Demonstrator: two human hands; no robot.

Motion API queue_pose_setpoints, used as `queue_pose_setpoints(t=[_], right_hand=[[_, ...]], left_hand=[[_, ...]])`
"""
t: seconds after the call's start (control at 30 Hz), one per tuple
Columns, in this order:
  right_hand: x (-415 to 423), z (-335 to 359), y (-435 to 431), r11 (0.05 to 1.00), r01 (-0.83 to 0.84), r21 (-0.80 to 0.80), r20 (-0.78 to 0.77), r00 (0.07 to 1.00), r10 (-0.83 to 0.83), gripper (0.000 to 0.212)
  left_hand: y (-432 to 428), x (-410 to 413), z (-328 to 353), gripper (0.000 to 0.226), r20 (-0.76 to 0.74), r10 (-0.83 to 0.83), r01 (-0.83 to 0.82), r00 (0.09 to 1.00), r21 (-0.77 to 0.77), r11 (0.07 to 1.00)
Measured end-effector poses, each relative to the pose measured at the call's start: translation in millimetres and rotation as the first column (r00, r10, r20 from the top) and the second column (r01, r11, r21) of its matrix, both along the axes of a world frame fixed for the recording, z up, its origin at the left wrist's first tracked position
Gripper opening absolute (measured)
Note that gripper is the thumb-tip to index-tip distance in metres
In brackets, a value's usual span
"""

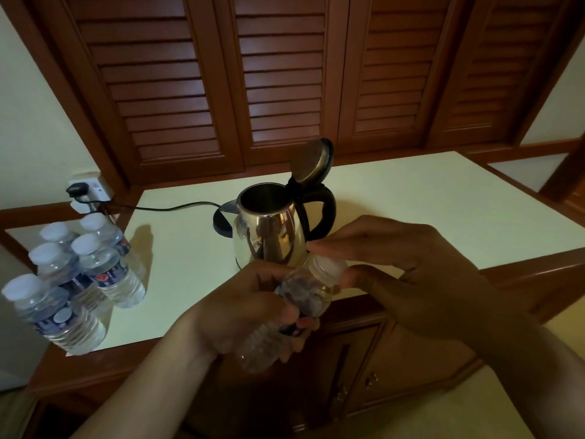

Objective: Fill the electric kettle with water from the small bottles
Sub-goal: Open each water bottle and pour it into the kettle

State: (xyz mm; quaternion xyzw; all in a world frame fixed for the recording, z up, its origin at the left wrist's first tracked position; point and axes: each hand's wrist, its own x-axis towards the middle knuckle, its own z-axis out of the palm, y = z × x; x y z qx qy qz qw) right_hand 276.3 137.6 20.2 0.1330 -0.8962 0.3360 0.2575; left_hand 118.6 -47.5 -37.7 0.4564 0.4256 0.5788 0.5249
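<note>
Shutters [285, 74] of dark red-brown wood with louvred slats stand along the back. Below them runs a pale cream desk top [443, 198] with a wooden rim. A shiny steel electric kettle [269, 236] with a black handle stands near the middle of the front edge. Its round lid [311, 161] is hinged upright and its mouth is open; whether it holds water cannot be told. A flat black base [221, 221] lies just behind its left side, and a black cord [171, 206] runs from there to a white wall socket [91, 188] past the back left corner. Five small clear plastic bottles [95, 270] with white tops and dark labels stand closed in a cluster at the left edge, well apart from the kettle. The left hand [240, 308] has its fingers curled round the body of a sixth small clear bottle [304, 293]. This bottle is tilted over the front edge, just in front of the kettle, neck up and to the right. The right hand [395, 258] pinches its white cap [326, 264] between thumb and fingertips.
</note>
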Motion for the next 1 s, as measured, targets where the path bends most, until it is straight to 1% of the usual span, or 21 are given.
queue_pose_setpoints(t=[0.07,0.1,0.17,0.23,0.3,0.33,0.37,0.43,0.5,0.53,0.57,0.6,0.63,0.67,0.7,0.73,0.77,0.8,0.83,0.9,1.0], right_hand=[[-0.6,5.1,3.9,0.998,0.050,0.044,-0.009,0.999,-0.050,0.038],[-0.7,7.6,6.4,0.993,0.085,0.083,-0.014,0.996,-0.084,0.038],[-0.8,10.5,12.7,0.970,0.145,0.195,-0.035,0.989,-0.141,0.036],[-0.4,11.4,20.2,0.933,0.198,0.300,-0.073,0.980,-0.184,0.032],[-2.1,11.1,32.2,0.886,0.276,0.372,-0.121,0.961,-0.248,0.041],[-3.0,9.3,38.0,0.875,0.308,0.373,-0.127,0.951,-0.281,0.048],[-3.1,6.8,43.1,0.874,0.332,0.355,-0.120,0.943,-0.309,0.052],[-1.9,-1.0,54.9,0.871,0.391,0.297,-0.102,0.920,-0.378,0.052],[0.7,-8.7,69.4,0.849,0.488,0.205,-0.007,0.868,-0.497,0.056],[1.2,-11.3,78.8,0.830,0.526,0.182,0.093,0.832,-0.548,0.058],[2.0,-12.8,89.0,0.801,0.561,0.211,0.214,0.773,-0.598,0.057],[2.4,-14.9,101.0,0.761,0.590,0.271,0.294,0.702,-0.649,0.054],[2.6,-16.1,113.5,0.727,0.609,0.318,0.334,0.646,-0.687,0.054],[2.6,-16.7,126.5,0.714,0.622,0.321,0.340,0.628,-0.700,0.055],[2.4,-16.7,139.3,0.716,0.632,0.296,0.325,0.638,-0.698,0.057],[1.8,-17.2,152.4,0.717,0.642,0.273,0.308,0.648,-0.697,0.057],[1.6,-17.8,164.9,0.720,0.644,0.260,0.306,0.652,-0.694,0.055],[0.1,-18.8,179.2,0.726,0.648,0.233,0.317,0.655,-0.686,0.054],[-1.3,-20.1,195.4,0.737,0.650,0.186,0.323,0.668,-0.671,0.051],[-3.4,-19.3,232.3,0.751,0.656,0.078,0.282,0.708,-0.648,0.042],[4.0,-14.1,289.1,0.752,0.656,-0.068,0.213,0.746,-0.631,0.028]], left_hand=[[9.2,-1.3,-3.6,0.050,0.104,-0.087,0.087,0.991,0.004,0.996],[14.1,-1.7,-5.5,0.056,0.147,-0.123,0.124,0.981,0.004,0.992],[25.6,-1.6,-8.8,0.049,0.199,-0.186,0.187,0.962,0.015,0.982],[38.7,3.2,-7.2,0.036,0.191,-0.178,0.183,0.965,-0.008,0.983],[55.0,9.2,-3.4,0.026,0.098,-0.075,0.083,0.992,-0.078,0.994],[63.7,11.8,-1.5,0.024,0.030,-0.018,0.021,0.999,-0.097,0.995],[73.0,13.6,-0.3,0.023,-0.040,0.027,-0.030,0.999,-0.100,0.995],[92.2,15.5,0.5,0.021,-0.204,0.098,-0.117,0.974,-0.082,0.990],[112.2,16.5,-2.7,0.023,-0.399,0.172,-0.202,0.901,-0.033,0.979],[123.3,17.7,-7.0,0.026,-0.474,0.200,-0.231,0.857,-0.008,0.973],[134.9,20.4,-10.4,0.028,-0.522,0.225,-0.255,0.822,0.015,0.967],[147.8,23.2,-14.8,0.028,-0.548,0.259,-0.285,0.796,0.039,0.958],[161.4,26.0,-19.3,0.028,-0.559,0.303,-0.323,0.772,0.065,0.944],[176.4,28.1,-23.5,0.029,-0.581,0.355,-0.370,0.732,0.099,0.924],[192.4,29.4,-26.4,0.036,-0.616,0.415,-0.426,0.669,0.140,0.894],[209.0,29.5,-27.8,0.046,-0.665,0.466,-0.477,0.584,0.183,0.860],[226.1,29.1,-27.2,0.053,-0.697,0.492,-0.505,0.522,0.212,0.836],[243.5,28.8,-23.9,0.053,-0.706,0.500,-0.512,0.502,0.223,0.830],[261.3,27.9,-21.5,0.049,-0.694,0.494,-0.504,0.525,0.215,0.837],[294.6,28.2,-14.5,0.042,-0.665,0.445,-0.449,0.600,0.180,0.875],[339.7,29.2,-3.3,0.046,-0.647,0.327,-0.345,0.689,0.104,0.933]])
